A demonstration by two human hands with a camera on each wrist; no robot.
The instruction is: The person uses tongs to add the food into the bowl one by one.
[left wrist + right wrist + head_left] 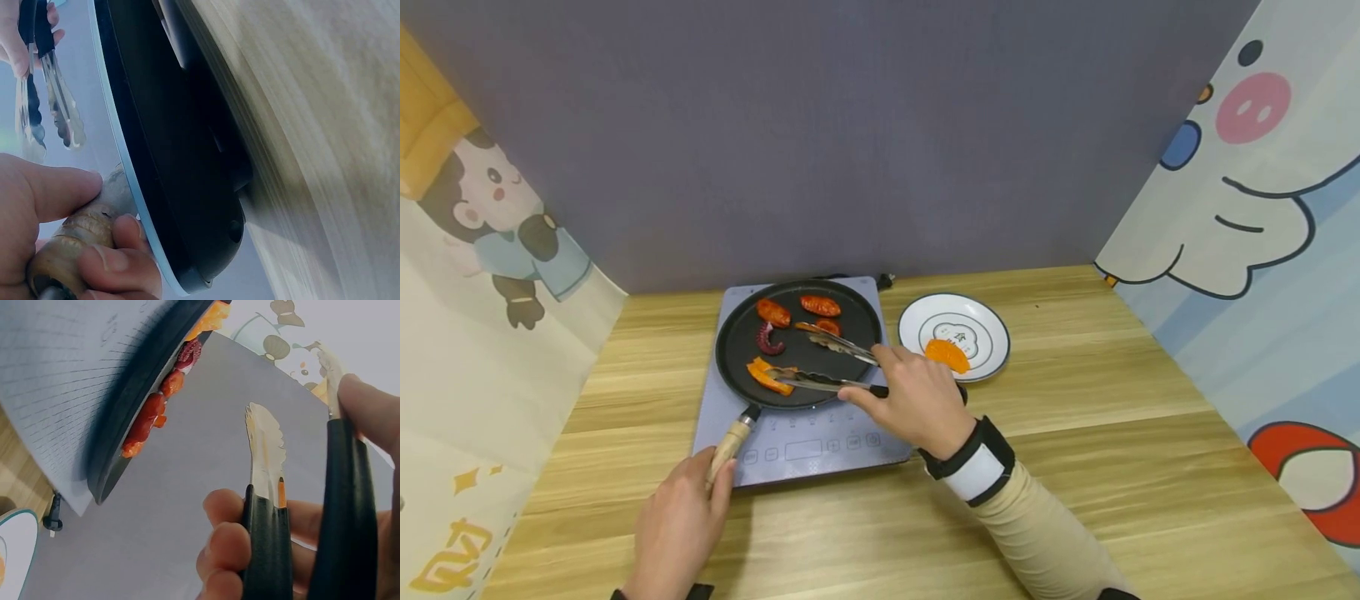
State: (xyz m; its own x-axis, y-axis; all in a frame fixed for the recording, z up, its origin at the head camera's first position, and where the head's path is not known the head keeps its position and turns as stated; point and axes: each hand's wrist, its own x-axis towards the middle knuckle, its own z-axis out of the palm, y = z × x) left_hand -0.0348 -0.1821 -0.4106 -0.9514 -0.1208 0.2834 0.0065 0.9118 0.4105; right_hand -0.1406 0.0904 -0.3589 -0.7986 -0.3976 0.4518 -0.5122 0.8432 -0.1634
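My left hand (681, 521) grips the wooden handle (727, 447) of a flat black frying pan (812, 360). In my right hand (921, 400) are metal tongs (265, 447) with black grips, their arms spread apart and nothing between the tips. One tong tip is over orange strips (760, 375) at the pan's near left; the other reaches toward a small red piece (829, 326). A curled purple octopus tentacle (767, 340) lies left of centre. Behind it are two scored red pieces, a left one (772, 312) and a right one (820, 305).
Beneath the pan is a light induction cooker (865, 454) with a touch panel. A white plate (992, 333) to its right carries an orange scored piece (947, 356). A black plug (886, 282) lies behind the cooker. A grey wall (850, 167) closes off the table's back.
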